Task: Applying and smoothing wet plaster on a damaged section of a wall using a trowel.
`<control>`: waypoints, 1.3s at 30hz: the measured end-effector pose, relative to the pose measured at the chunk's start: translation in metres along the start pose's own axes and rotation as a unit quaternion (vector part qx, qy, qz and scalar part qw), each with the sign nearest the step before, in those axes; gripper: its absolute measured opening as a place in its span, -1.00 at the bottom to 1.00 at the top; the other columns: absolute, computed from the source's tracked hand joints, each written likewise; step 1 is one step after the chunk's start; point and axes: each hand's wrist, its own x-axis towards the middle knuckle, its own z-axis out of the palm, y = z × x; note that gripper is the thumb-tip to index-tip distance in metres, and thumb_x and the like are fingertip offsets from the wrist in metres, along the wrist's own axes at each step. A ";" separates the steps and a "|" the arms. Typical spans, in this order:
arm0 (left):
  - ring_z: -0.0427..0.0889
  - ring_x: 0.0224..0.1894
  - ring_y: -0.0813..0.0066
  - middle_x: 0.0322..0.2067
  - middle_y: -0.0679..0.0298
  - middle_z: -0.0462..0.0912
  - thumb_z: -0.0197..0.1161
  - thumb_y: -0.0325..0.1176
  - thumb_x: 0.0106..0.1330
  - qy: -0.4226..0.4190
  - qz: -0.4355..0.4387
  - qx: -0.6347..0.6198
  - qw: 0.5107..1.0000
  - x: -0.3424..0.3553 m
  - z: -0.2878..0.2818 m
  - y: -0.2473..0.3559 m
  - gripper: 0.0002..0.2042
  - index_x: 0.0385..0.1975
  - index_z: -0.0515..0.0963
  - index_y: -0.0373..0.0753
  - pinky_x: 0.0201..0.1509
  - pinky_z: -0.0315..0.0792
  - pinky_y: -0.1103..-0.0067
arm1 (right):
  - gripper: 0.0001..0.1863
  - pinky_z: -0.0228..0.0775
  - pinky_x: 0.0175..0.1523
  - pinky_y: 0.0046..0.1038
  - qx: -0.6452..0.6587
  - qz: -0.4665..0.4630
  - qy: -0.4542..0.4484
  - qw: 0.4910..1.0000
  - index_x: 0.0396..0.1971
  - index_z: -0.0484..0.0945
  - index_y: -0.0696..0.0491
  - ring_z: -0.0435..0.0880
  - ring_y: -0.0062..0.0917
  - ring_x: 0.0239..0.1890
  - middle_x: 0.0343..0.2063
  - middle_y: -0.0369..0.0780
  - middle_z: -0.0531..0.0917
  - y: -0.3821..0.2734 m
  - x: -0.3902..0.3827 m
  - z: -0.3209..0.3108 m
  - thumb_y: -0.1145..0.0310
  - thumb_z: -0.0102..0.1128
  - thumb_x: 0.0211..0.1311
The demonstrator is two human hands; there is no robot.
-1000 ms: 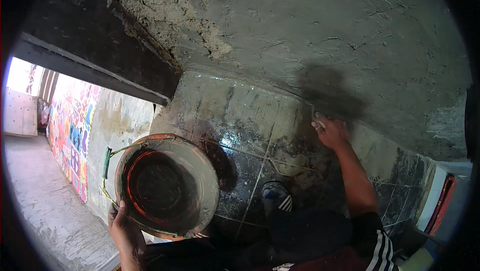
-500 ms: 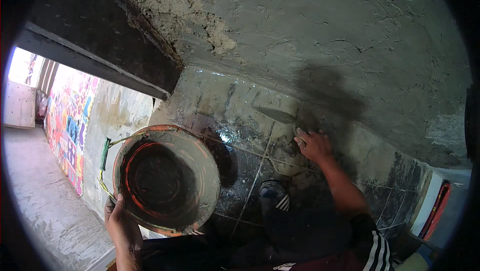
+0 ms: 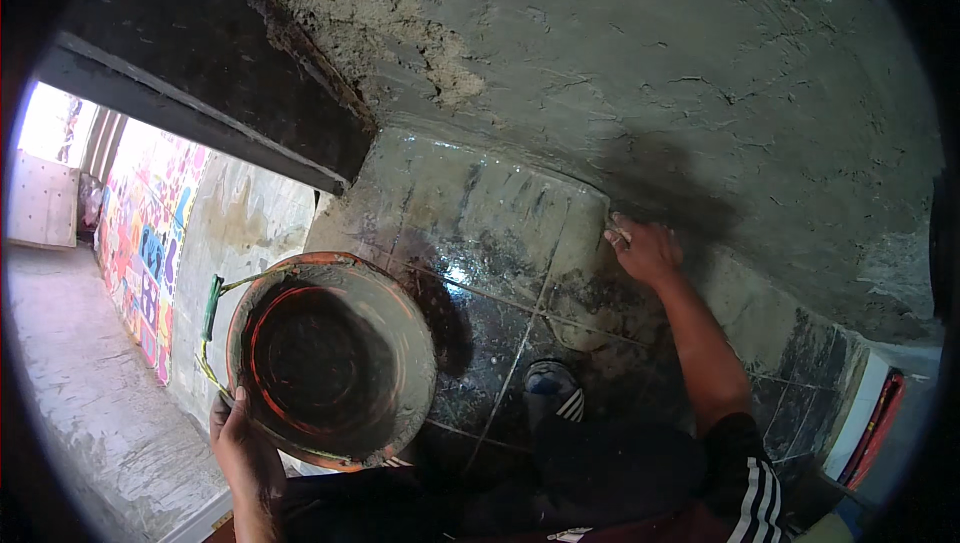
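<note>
My left hand [image 3: 243, 448] grips the near-left rim of a round orange bucket [image 3: 415, 363], thumb on top. Grey mortar coats the bucket's inside; its bottom lies in shadow. A wire handle with a green grip [image 3: 211, 308] hangs out at the bucket's left. At the foot of the wall, my right hand [image 3: 645, 251] is closed, fingers curled, around a trowel [image 3: 607, 209]. The blade shows only as a thin edge against the wet grey floor strip; its handle is hidden in my fingers.
Fresh, rough grey plaster covers the wall [image 3: 600, 63] ahead. A dark beam-like edge [image 3: 220, 93] juts in at upper left. Dark wet tiles [image 3: 480, 323] lie below, with my shoe [image 3: 552, 388] on them. A colourful patterned panel [image 3: 150, 243] stands at far left, a red item [image 3: 880, 428] at right.
My right hand has moved slightly up and right, nearer the wall's foot. The trowel blade, seen broad before, now shows only its edge. My left hand still holds the bucket.
</note>
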 end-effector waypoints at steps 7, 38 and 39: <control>0.60 0.10 0.31 0.06 0.08 0.61 0.03 -0.40 0.53 0.013 -0.005 -0.003 1.000 0.000 0.002 -0.001 -0.71 0.13 0.42 -0.42 0.25 0.40 0.40 | -0.47 0.44 0.13 0.04 0.023 0.019 0.031 0.999 0.18 0.58 -0.19 0.65 0.05 -0.02 -0.16 0.01 0.72 -0.004 -0.024 -0.032 -0.16 0.07 0.37; 0.56 0.16 0.28 0.10 0.06 0.58 0.02 -0.40 0.54 -0.028 -0.023 -0.006 0.999 0.009 -0.006 -0.006 -0.68 0.18 0.37 -0.44 0.29 0.36 0.37 | -0.57 0.36 0.23 -0.03 0.007 -0.123 0.011 0.992 0.10 0.65 -0.16 0.66 -0.16 -0.02 -0.06 -0.07 0.68 0.100 -0.169 0.115 0.00 0.20 0.31; 0.56 0.16 0.29 0.11 0.07 0.58 0.02 -0.40 0.54 -0.043 -0.019 -0.022 0.999 0.010 -0.007 -0.007 -0.67 0.19 0.36 -0.43 0.29 0.36 0.37 | -0.54 0.30 0.29 -0.02 -0.022 -0.098 -0.033 0.994 0.15 0.61 -0.17 0.63 -0.17 0.04 0.00 -0.07 0.65 0.109 -0.169 0.114 -0.01 0.18 0.32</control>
